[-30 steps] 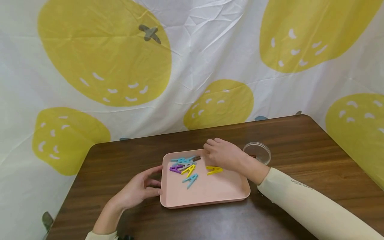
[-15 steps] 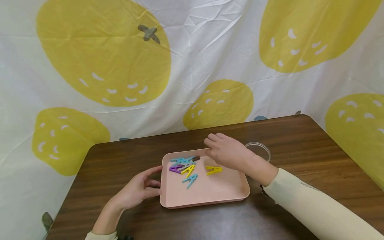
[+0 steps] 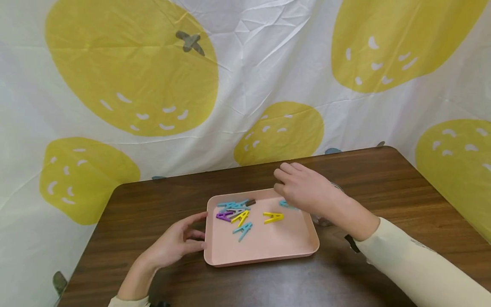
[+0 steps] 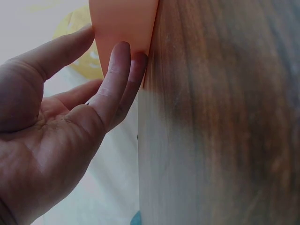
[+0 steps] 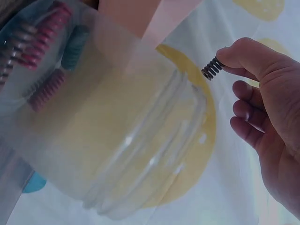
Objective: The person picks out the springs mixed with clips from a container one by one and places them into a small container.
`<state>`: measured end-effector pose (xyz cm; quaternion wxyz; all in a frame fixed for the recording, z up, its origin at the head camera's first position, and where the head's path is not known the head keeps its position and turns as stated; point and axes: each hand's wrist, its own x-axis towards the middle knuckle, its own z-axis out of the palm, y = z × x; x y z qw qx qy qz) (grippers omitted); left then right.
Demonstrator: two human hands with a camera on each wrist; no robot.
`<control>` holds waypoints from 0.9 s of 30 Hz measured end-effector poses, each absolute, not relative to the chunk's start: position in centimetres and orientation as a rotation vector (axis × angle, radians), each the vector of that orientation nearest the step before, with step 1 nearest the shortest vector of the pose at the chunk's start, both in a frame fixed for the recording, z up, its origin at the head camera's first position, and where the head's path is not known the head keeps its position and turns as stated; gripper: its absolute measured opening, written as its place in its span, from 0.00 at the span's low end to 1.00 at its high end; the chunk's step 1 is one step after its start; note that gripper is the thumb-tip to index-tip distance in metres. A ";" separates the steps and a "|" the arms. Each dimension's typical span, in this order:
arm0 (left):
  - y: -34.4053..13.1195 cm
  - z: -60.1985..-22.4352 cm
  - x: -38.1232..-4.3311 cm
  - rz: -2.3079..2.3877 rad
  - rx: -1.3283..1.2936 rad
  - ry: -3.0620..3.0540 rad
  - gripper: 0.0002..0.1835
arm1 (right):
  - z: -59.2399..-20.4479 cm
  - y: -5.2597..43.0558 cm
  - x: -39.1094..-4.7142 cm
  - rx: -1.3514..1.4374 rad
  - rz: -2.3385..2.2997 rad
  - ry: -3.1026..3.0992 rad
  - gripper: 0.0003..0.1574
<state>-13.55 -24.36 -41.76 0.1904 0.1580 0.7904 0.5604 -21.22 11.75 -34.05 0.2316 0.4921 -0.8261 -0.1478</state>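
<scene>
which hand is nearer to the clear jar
Right. The right hand, pinching a spring, is just off the mouth of the jar; the left hand is across the tray, touching its left side.

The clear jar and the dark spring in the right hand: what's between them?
No object: in the right wrist view, the gap between the clear jar and the dark spring pinched by the right hand shows only printed cloth behind.

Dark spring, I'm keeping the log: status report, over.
Left hand touching tray. Right hand pinching dark spring, outside jar. Nothing seen between spring and jar.
</scene>
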 end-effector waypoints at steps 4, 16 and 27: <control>-24.4 -41.8 -13.5 1.573 0.446 2.224 0.41 | -33.4 12.5 -20.9 1.335 -0.383 -2.282 0.07; -24.4 -41.6 -13.5 1.567 0.435 2.231 0.41 | -32.7 14.2 -20.4 1.298 -0.330 -2.270 0.08; -24.4 -41.8 -13.5 1.560 0.436 2.238 0.42 | -32.4 15.4 -20.1 1.298 -0.281 -2.275 0.06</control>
